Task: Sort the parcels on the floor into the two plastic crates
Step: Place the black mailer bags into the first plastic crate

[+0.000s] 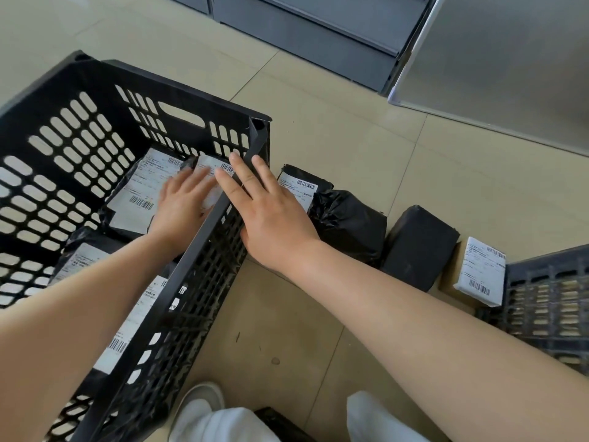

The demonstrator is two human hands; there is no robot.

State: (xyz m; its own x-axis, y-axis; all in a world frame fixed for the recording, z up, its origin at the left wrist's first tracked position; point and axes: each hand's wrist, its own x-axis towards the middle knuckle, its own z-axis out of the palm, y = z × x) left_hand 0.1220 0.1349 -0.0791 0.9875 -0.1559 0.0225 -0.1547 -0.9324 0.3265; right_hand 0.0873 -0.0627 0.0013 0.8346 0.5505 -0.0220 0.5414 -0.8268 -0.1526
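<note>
Inside the black crate [220, 215], near its far right corner, the left hand [183, 205] lies flat, fingers straight, on a labelled parcel [208, 173]. The right hand [271, 215] hovers released over the rim. Best pressed flush into that corner; four parcels [350, 224] wait on the floor.

A single wide-angle head camera is looking steeply down and forward from above the person's arms. It is sitting close over the black crate [204, 231] at left, with the tiled floor [334, 148] running ahead to grey shelving [318, 36] at the top edge. Being the only view, it is sharing nothing with another.
</note>
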